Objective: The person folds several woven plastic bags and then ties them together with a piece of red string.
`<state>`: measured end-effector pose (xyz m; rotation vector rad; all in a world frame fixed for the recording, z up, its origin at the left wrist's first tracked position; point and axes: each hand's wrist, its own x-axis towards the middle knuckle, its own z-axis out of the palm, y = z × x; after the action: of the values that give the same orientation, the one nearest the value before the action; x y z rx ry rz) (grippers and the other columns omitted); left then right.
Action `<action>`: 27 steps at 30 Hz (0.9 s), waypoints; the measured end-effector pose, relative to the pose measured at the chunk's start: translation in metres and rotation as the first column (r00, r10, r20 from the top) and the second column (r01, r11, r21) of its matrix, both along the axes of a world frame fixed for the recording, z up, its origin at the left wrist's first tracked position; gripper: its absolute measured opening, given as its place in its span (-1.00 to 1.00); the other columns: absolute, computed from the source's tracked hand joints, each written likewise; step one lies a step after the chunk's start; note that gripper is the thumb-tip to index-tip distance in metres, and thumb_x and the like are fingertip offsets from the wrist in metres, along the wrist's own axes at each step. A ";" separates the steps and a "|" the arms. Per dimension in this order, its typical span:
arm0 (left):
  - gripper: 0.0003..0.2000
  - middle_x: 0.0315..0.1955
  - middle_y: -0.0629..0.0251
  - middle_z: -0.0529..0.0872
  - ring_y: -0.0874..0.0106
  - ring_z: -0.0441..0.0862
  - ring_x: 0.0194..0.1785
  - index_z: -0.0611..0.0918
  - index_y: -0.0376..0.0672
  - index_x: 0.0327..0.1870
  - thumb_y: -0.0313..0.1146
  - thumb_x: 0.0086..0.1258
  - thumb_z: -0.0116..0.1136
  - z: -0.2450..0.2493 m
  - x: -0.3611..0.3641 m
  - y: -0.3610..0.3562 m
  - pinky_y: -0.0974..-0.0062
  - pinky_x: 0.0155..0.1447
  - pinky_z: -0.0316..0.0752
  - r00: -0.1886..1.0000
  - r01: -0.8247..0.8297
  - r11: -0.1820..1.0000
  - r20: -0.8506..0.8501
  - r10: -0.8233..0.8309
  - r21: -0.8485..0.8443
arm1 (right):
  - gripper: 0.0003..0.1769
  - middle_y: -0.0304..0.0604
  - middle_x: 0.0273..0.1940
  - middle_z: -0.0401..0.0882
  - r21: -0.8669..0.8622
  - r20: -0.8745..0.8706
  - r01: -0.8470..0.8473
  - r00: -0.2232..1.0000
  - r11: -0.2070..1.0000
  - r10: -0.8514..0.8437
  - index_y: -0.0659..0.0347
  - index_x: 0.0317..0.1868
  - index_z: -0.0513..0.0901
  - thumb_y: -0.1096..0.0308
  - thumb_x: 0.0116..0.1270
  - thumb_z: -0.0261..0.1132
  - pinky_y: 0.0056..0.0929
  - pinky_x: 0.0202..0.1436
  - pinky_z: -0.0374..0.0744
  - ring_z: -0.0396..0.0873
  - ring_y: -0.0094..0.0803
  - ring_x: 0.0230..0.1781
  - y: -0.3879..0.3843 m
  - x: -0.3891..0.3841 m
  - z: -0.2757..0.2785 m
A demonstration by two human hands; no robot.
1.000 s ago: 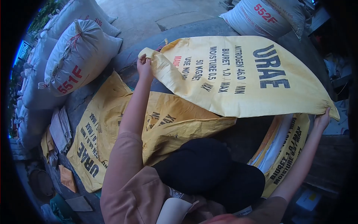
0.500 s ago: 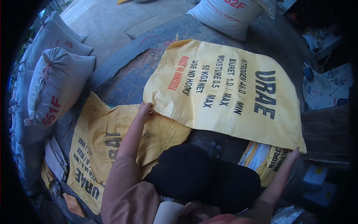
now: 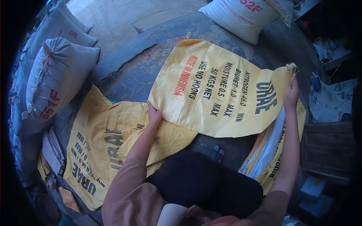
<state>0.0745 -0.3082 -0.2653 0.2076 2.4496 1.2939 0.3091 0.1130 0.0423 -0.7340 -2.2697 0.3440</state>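
A yellow woven sack (image 3: 222, 94), printed "URAE" in black with a red line of text, stretches between my two hands. My left hand (image 3: 154, 114) pinches its near left corner. At the far right corner, my right hand (image 3: 291, 92) is closed on the sack's edge, just below a bunched tip with loose string. The sack looks flat, its right end gathered and its print slanting. Below my left forearm lies another yellow sack (image 3: 86, 139), creased and spread on the floor. Under my right arm a stack of folded sacks (image 3: 264, 158) shows yellow and white layers.
Full white sacks marked "551F" (image 3: 60, 79) stand at the left. Another full white sack (image 3: 237, 19) sits at the far side. A wooden board (image 3: 324, 148) and small boxes (image 3: 313, 186) are at the right. Folded sacks (image 3: 52, 150) lie at the lower left.
My right hand has moved from the sack's near right corner up to its far right corner, which is now bunched. My left hand still holds the near left corner.
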 end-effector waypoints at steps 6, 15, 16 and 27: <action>-0.25 0.07 -0.18 0.36 0.03 0.34 0.14 0.25 -0.29 0.24 -0.10 0.03 0.22 0.038 -0.021 0.005 0.33 0.20 0.24 0.976 0.215 0.884 0.109 -0.186 -0.416 | -0.40 -0.10 0.25 0.24 0.159 0.372 -0.609 0.766 0.777 0.524 -0.16 0.25 0.28 0.52 0.17 -0.04 -0.14 0.21 0.28 0.27 -0.27 0.23 -0.140 -0.141 -0.046; -0.04 -0.03 0.01 0.40 0.36 0.53 -0.16 -0.14 -0.17 0.35 0.20 0.11 0.11 0.138 -0.013 0.121 0.46 -0.22 0.49 0.682 0.284 0.871 0.554 -0.478 0.402 | -0.39 -0.18 0.36 -0.02 -0.431 0.654 -0.770 0.092 0.470 0.751 -0.13 0.31 0.13 0.42 0.22 0.00 -0.12 0.21 0.27 0.07 -0.32 0.35 -0.244 -0.062 -0.111; 0.01 0.01 -0.01 0.36 0.30 0.52 -0.13 -0.20 -0.18 0.35 0.00 0.07 0.28 0.130 -0.003 0.129 0.42 -0.21 0.50 0.647 0.288 0.862 0.579 -0.497 0.417 | -0.39 -0.18 0.36 -0.02 -0.426 0.657 -0.768 0.100 0.478 0.748 -0.13 0.31 0.13 0.42 0.22 0.00 -0.12 0.21 0.27 0.07 -0.32 0.35 -0.242 -0.050 -0.114; -0.68 -0.28 0.12 0.61 0.40 0.57 -0.29 0.47 -0.38 -0.06 -0.40 0.21 0.07 0.037 -0.011 0.159 0.43 -0.17 0.47 0.855 0.136 0.894 0.405 -0.324 0.428 | -0.36 -0.06 0.33 0.02 -0.461 0.710 -0.129 0.540 0.878 0.452 0.07 0.28 0.17 0.23 0.19 0.16 -0.21 0.15 0.35 0.24 -0.22 0.24 -0.142 0.046 -0.159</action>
<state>0.0640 -0.1492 -0.2288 0.2516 1.6936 1.4973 0.3550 -0.0294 -0.1170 -0.7713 -3.3001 0.7227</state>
